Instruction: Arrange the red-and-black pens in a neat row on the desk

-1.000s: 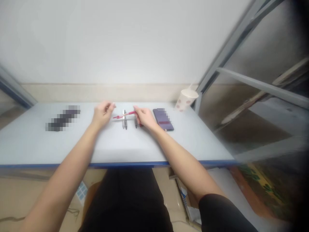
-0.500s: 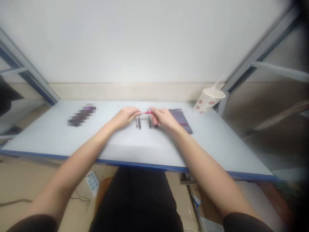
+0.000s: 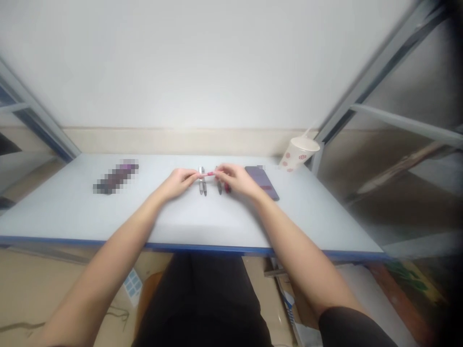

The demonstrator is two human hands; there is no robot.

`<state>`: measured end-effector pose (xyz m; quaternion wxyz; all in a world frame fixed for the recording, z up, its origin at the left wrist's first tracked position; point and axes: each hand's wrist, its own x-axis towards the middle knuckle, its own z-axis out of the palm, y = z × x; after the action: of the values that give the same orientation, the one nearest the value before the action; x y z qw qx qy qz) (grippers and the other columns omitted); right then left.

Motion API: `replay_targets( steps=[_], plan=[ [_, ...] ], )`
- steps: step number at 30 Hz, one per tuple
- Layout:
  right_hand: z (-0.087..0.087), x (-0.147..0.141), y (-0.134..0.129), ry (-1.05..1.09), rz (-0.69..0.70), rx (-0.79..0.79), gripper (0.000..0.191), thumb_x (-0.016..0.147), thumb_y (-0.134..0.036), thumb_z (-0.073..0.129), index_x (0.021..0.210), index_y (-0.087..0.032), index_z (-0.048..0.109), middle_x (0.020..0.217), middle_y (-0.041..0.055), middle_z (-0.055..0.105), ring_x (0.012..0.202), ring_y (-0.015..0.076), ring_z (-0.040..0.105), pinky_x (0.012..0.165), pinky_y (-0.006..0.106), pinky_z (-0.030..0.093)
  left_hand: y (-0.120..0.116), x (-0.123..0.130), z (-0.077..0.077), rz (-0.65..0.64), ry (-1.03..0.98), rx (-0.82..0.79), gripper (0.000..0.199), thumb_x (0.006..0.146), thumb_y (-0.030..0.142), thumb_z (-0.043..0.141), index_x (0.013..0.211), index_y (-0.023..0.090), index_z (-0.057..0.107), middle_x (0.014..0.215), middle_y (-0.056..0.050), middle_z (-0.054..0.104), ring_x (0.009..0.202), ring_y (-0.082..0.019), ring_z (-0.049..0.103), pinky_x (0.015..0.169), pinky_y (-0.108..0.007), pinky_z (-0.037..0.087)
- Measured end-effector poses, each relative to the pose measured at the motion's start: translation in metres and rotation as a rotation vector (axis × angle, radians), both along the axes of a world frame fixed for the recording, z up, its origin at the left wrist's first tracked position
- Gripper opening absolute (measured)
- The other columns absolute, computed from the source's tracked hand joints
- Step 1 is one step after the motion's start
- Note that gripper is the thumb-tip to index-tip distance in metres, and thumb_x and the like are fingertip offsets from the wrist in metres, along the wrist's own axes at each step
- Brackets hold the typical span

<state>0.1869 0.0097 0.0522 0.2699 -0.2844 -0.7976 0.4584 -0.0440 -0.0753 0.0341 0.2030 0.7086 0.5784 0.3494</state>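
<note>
A slim pink and red pen lies level between my two hands, a little above the table. My left hand pinches its left end between thumb and fingers. At the other end my right hand is closed on it with thumb and fingertips. Beneath it, two grey pens lie side by side on the table near my left fingers. Another dark pen and a red item lie under my right hand, partly hidden by it.
A dark notebook or flat case lies right of my right hand. Behind it stands a white paper cup with a straw. A blurred-out dark object rests on the left. The blue-edged table meets a wall at the back.
The view has shifted slightly, moving the scene left. My right hand has changed its hold, its fingers now more drawn out along the pen, and less of the red part shows.
</note>
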Motion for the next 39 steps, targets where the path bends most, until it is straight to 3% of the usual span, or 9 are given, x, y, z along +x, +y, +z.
replay_targets(
  steps=[3,7,10,13,15,19,24,27,39],
  plan=[
    [0.001,0.001,0.002,0.028,-0.008,-0.042,0.027,0.094,-0.042,0.066,0.104,-0.017,0.067,0.081,0.0022,0.068,0.057,0.0100,0.056,0.054,0.023,0.044,0.000,0.001,-0.001,0.021,-0.001,0.011,0.047,0.101,0.053,0.047,0.093,0.019,0.078,0.077,-0.002,0.068,0.069,-0.018,0.054,0.066,-0.029,0.040],
    [-0.003,0.002,0.009,0.001,0.021,-0.063,0.028,0.097,-0.043,0.061,0.091,-0.016,0.065,0.074,0.0027,0.066,0.055,0.0102,0.056,0.055,0.024,0.044,0.003,0.001,-0.003,0.028,-0.024,0.036,0.042,0.098,0.052,0.053,0.096,0.019,0.079,0.077,-0.003,0.069,0.069,-0.018,0.054,0.067,-0.029,0.041],
    [-0.006,0.003,0.015,0.109,-0.027,-0.003,0.028,0.086,-0.034,0.075,0.106,-0.018,0.064,0.089,0.0033,0.070,0.067,0.0120,0.063,0.062,0.024,0.049,0.004,0.001,-0.005,0.041,-0.032,0.016,0.043,0.098,0.053,0.053,0.096,0.018,0.079,0.071,-0.002,0.065,0.065,-0.017,0.052,0.064,-0.028,0.040],
    [-0.006,0.004,0.018,0.088,-0.094,0.016,0.027,0.093,-0.043,0.068,0.092,-0.017,0.061,0.079,0.0026,0.067,0.062,0.0122,0.063,0.061,0.025,0.049,0.005,0.001,-0.008,0.060,-0.034,0.023,0.046,0.097,0.055,0.053,0.095,0.018,0.079,0.068,-0.001,0.064,0.063,-0.016,0.052,0.063,-0.028,0.039],
    [-0.005,0.005,0.018,0.071,-0.030,-0.055,0.032,0.096,-0.046,0.064,0.083,-0.018,0.057,0.069,0.0006,0.063,0.053,0.0116,0.059,0.054,0.026,0.046,0.006,0.002,-0.009,0.052,-0.046,0.035,0.045,0.096,0.055,0.056,0.100,0.018,0.080,0.071,-0.002,0.066,0.065,-0.017,0.054,0.065,-0.029,0.041],
    [-0.007,0.002,0.021,0.299,0.050,-0.215,0.029,0.082,-0.036,0.080,0.090,-0.018,0.061,0.076,-0.0011,0.065,0.058,0.0094,0.057,0.056,0.023,0.045,0.007,0.004,-0.009,0.039,-0.152,-0.010,0.049,0.093,0.061,0.060,0.105,0.017,0.079,0.067,-0.001,0.065,0.060,-0.015,0.053,0.060,-0.028,0.041],
    [-0.014,-0.005,0.023,0.546,0.080,-0.531,0.038,0.070,-0.032,0.088,0.095,-0.018,0.063,0.083,-0.0025,0.062,0.064,0.0075,0.053,0.058,0.022,0.044,0.007,0.005,-0.006,-0.089,-0.389,-0.251,0.062,0.089,0.073,0.058,0.098,0.014,0.076,0.048,0.002,0.053,0.045,-0.012,0.043,0.053,-0.027,0.037],
    [-0.014,-0.008,0.022,0.622,0.095,-0.561,0.041,0.067,-0.031,0.091,0.096,-0.018,0.066,0.089,-0.0009,0.063,0.067,0.0075,0.053,0.060,0.022,0.044,0.006,0.005,-0.004,-0.173,-0.489,-0.344,0.064,0.087,0.075,0.061,0.096,0.013,0.075,0.047,0.002,0.053,0.046,-0.011,0.044,0.054,-0.025,0.037],
    [-0.015,-0.011,0.032,0.677,-0.362,-0.262,0.041,0.072,-0.038,0.080,0.106,-0.018,0.067,0.095,0.0020,0.065,0.065,0.0081,0.052,0.061,0.025,0.044,0.018,0.002,-0.018,-0.010,-0.574,-0.265,0.058,0.079,0.068,0.075,0.094,0.012,0.074,0.062,-0.001,0.061,0.055,-0.010,0.052,0.058,-0.024,0.042]
  ],
)
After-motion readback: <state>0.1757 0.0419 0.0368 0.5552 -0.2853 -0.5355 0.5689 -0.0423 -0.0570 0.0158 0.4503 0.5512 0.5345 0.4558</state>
